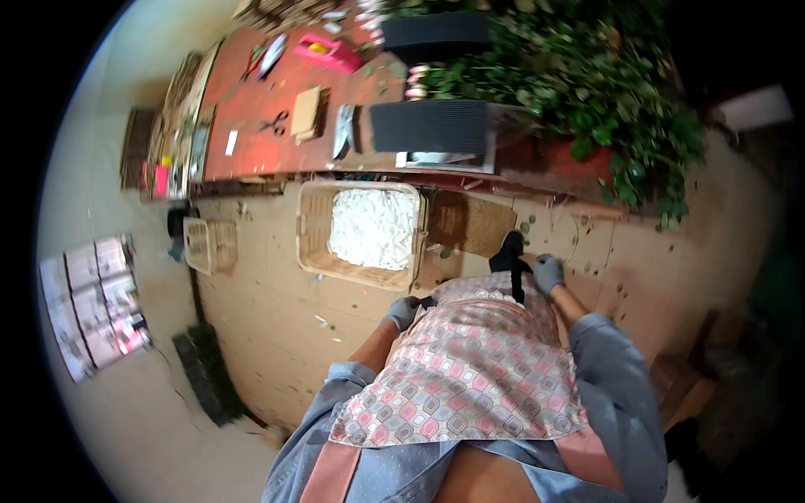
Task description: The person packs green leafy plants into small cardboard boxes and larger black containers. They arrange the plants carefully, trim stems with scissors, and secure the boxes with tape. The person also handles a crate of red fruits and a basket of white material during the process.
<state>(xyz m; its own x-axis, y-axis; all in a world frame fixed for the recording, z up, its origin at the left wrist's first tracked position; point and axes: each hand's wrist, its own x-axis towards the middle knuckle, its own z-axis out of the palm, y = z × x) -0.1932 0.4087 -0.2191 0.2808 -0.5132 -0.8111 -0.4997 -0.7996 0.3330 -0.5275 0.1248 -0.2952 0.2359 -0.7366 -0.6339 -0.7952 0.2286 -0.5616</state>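
Note:
A grey glove covers my left hand (402, 312), which hangs low beside the left edge of the patterned apron (465, 371). A small black thing (427, 302) shows at its fingertips; whether the hand grips it is unclear. My right hand (549, 272), also in a grey glove, is at the apron's other side with its fingers curled. Its palm is turned out of sight, so anything inside is hidden. Close to that hand are a black shoe (510, 244) and a black strap (517, 286) over the apron. Left of the shoe stands a beige plastic crate (308, 232) holding many white pieces (374, 227).
Along the far side runs a red worktable (251, 126). On it are scissors (275, 124), a pink tape dispenser (327, 53), stacked cardboard pieces (307, 113), a black ridged panel (431, 127) and leafy stems (591, 82). A smaller crate (210, 245) stands on the floor at left.

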